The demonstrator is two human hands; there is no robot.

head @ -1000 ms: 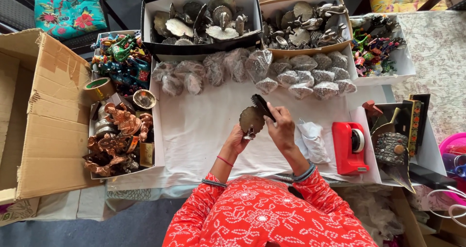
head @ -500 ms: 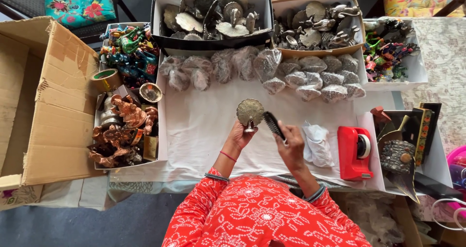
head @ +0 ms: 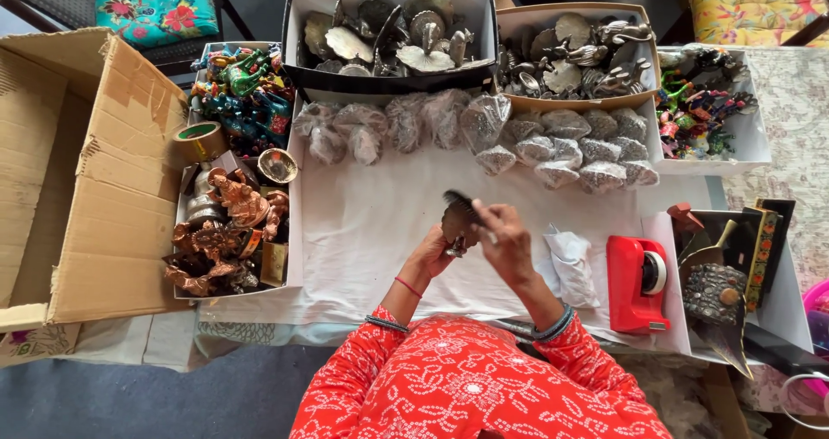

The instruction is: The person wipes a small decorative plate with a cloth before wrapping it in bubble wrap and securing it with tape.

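Centrally, two hands, left hand, right hand, one metal ornament, one brush

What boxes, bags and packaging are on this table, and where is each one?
Large brown cardboard box: far left, open.
Black-edged white box: top centre, holding silver metal pieces.
Tan box: top right, more metal pieces.
Clear plastic bags: row below both boxes.
Red tape dispenser: right of the hands.

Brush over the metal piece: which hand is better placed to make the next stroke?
Probably the right hand: it grips the brush, bristles at the top of the small metal piece. The left hand is busy holding that piece from below.
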